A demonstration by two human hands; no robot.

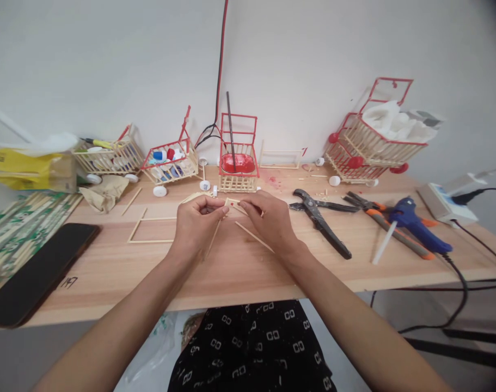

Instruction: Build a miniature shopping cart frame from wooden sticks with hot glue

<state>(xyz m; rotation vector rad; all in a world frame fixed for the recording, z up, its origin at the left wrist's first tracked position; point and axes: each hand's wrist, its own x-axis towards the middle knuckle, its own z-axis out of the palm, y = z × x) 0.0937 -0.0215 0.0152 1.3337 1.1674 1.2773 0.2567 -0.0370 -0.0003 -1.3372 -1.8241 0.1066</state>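
Observation:
Over the middle of the table, my left hand (196,220) pinches a thin wooden stick (213,239) that slants down below its fingertips. My right hand (270,218) pinches the other side of what looks like a small corner of joined sticks (231,202), which lies between both thumbs. A small red spot shows near that corner. How the sticks meet is partly hidden by my fingers. Another loose stick (253,236) slants below my right hand. Left of my left hand lies a rectangular stick frame (149,241), partly covered by that hand.
Small stick carts (237,182) stand along the wall, with a larger loaded one (378,142) at right. Cutters (319,220), pliers (395,231) and a blue glue gun (419,223) lie right, by a power strip (447,204). A phone (43,272) and bundled sticks (23,228) lie left.

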